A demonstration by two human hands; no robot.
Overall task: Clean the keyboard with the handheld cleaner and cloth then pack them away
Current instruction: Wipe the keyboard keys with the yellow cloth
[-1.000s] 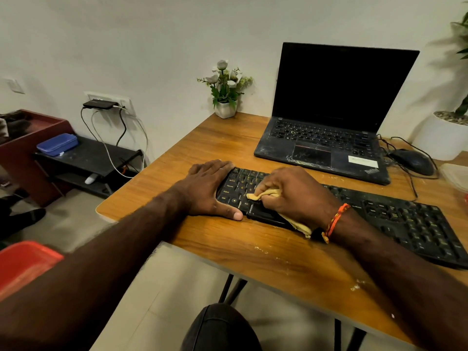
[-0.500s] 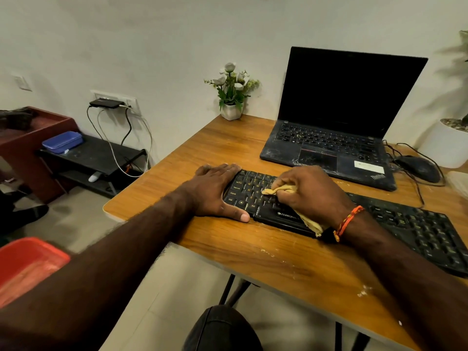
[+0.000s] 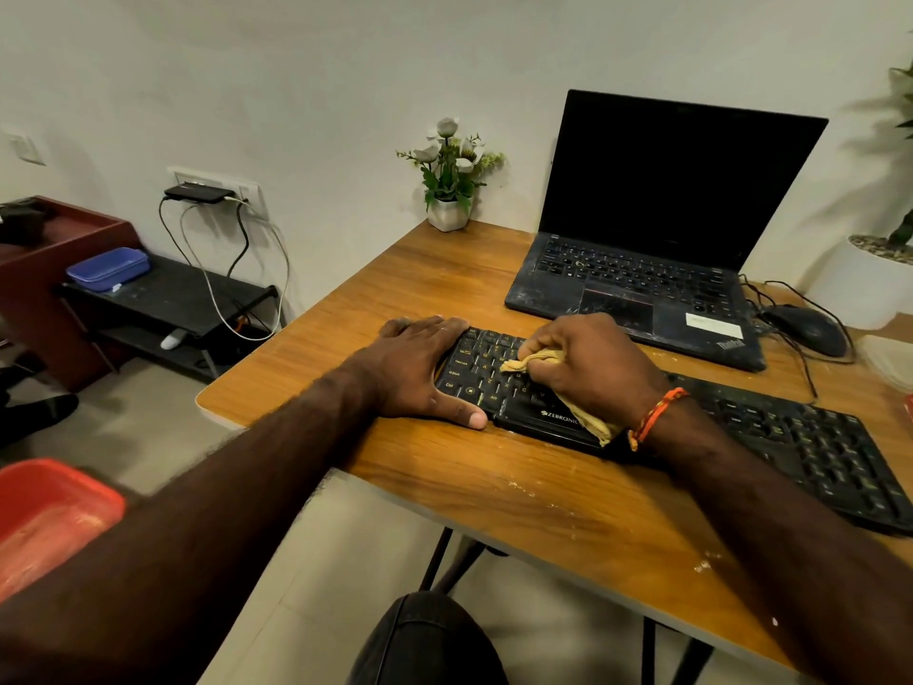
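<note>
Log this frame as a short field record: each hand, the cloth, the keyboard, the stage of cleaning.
left hand: flat, fingers straight, bracing the keyboard's left end
right hand: grips the cloth
cloth: yellowish, bunched, pressed on the left-side keys
keyboard: black, on the wooden desk in front of the laptop
stage: wiping with cloth; handheld cleaner not in view

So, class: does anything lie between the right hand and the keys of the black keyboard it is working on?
Yes: the yellow cloth. The right hand grips it bunched and presses it onto the keyboard near its left end, so cloth, not fingers, meets the keys there. The left hand rests at the keyboard's left edge.
</note>
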